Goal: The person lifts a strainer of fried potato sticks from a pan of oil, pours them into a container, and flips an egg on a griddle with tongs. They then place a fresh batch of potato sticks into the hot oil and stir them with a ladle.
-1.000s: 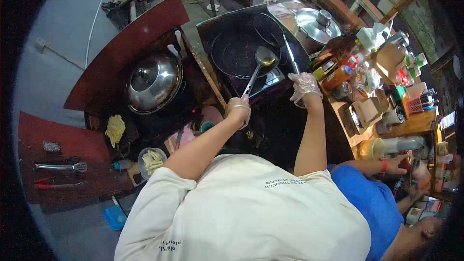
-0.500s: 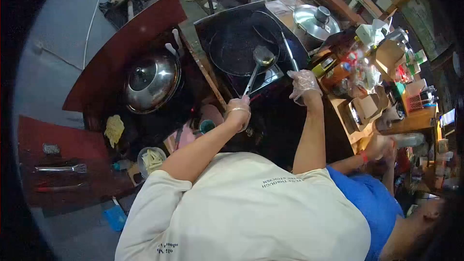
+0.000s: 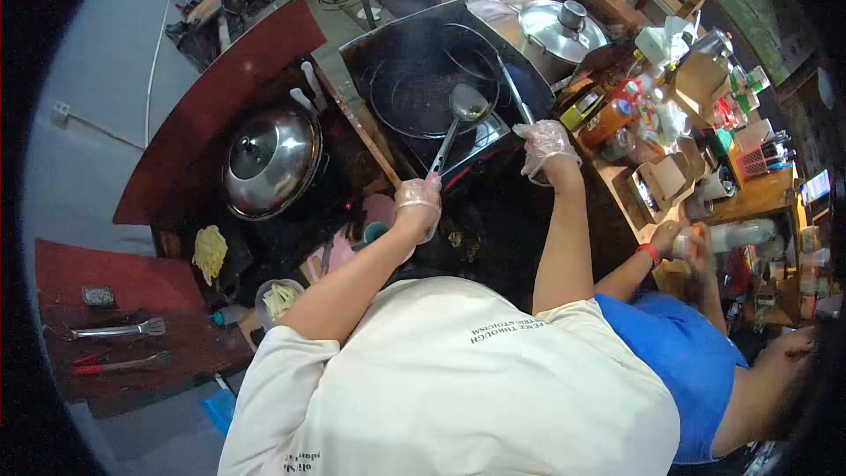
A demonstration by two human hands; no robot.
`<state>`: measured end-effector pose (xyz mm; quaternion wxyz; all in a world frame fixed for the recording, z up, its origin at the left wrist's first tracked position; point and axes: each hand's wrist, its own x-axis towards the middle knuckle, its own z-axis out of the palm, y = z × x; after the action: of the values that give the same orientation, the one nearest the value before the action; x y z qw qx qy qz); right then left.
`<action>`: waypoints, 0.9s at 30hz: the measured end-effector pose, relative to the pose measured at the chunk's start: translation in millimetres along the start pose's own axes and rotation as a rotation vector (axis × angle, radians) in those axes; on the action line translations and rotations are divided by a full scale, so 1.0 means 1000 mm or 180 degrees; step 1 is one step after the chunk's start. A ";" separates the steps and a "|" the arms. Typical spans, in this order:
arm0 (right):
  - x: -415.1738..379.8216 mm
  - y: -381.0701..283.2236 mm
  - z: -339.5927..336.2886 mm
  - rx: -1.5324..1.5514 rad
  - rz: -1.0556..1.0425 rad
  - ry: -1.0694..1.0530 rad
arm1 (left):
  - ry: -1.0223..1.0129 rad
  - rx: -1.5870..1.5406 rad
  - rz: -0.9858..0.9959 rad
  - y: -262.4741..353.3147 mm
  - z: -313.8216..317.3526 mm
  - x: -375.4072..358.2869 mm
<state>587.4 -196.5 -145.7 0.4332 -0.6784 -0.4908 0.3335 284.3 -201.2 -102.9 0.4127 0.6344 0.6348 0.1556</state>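
My left hand (image 3: 417,200), in a clear plastic glove, is closed on the handle of a metal ladle (image 3: 469,102). The ladle's bowl hangs over a dark wok (image 3: 397,115) on a stove, overlapping its near right part in view. My right hand (image 3: 548,148), gloved likewise, grips the metal handle of a long-handled skimmer (image 3: 513,90). Its round rim, against the wok's far right side, is dark and its mesh is not clear. A little smoke or steam shows over the wok.
On the left stands a lidded pan (image 3: 273,163). A lidded pot (image 3: 564,31) is behind right. Bottles, including an orange one (image 3: 608,122), and boxes crowd the right table. Tongs (image 3: 119,329) lie far left. A person in blue (image 3: 661,357) handles a clear bottle (image 3: 745,236) close at my right.
The whole view has shifted slightly. The skimmer's round rim shows more fully over the wok, and the ladle stays over it. The co-worker's hands have moved about the bottle.
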 end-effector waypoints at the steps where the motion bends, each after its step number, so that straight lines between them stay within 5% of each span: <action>1: -0.003 -0.013 0.000 -0.0257 -0.0392 -0.0060 | -0.0005 0.0006 0.0010 -0.002 0.001 0.000; 2: -0.011 -0.025 -0.006 -0.1540 -0.1126 -0.0124 | 0.0034 -0.0166 0.0024 -0.004 0.002 -0.001; 5: -0.025 -0.057 -0.011 -0.3055 -0.1979 -0.0116 | -0.0075 -0.0568 -0.0090 -0.013 0.007 0.003; 7: -0.019 -0.039 -0.009 -0.3281 -0.2118 -0.0049 | -0.0215 -0.0801 -0.0224 -0.023 0.010 0.008; 10: -0.003 0.004 -0.005 -0.1080 -0.1007 -0.0242 | -0.0158 -0.0687 -0.0017 -0.022 0.007 0.008; 13: -0.010 -0.011 -0.007 -0.0879 -0.0762 -0.0203 | -0.0006 -0.0297 0.0275 -0.012 -0.005 -0.004; 16: -0.012 -0.020 -0.009 -0.2990 -0.2196 0.0030 | 0.0151 0.0083 0.0502 -0.005 -0.011 -0.010; 19: -0.004 -0.001 -0.002 -0.1018 -0.0644 -0.0337 | -0.0240 -0.0741 0.0083 -0.006 -0.011 -0.012; 25: -0.021 -0.048 0.000 -0.1600 -0.0701 -0.0521 | -0.0138 -0.0644 0.0048 -0.013 -0.013 -0.012; 27: -0.022 -0.069 0.001 -0.2467 -0.0439 -0.0710 | 0.0087 -0.0508 0.0477 -0.019 -0.013 -0.009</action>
<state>553.6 -206.9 -82.4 0.1109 -0.7165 -0.6685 0.1655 260.7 -208.3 -105.7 0.4404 0.6431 0.5767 0.2447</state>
